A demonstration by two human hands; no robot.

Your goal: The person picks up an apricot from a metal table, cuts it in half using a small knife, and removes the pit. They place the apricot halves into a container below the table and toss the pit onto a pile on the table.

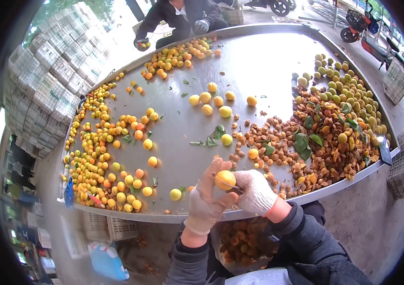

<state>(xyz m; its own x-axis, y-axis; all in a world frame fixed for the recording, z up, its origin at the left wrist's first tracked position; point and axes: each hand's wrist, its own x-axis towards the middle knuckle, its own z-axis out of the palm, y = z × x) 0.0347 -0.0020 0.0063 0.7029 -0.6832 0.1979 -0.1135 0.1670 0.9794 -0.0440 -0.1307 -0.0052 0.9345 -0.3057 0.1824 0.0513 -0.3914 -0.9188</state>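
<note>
My left hand [206, 202], in a thin whitish glove, is closed around a yellow-orange apricot [225, 180] above the table's near edge. My right hand [256, 192] wears a knitted white glove with a red cuff edge. It is closed on a small knife [234, 187], whose thin blade touches the lower side of the apricot; the handle is hidden in the fist. Just beyond my hands lie brown pits [254, 135], a loose apricot [252, 153] and some green leaves [213, 137]. Below them stands a container of halved apricots [244, 240].
On the metal table [183, 123], many whole apricots [102, 142] spread leftward. A heap of pits and apricot scraps [327, 137] is at the right, beside greener fruit [349, 90]. Another person [183, 19] works across the table. Stacked crates [52, 71] stand left.
</note>
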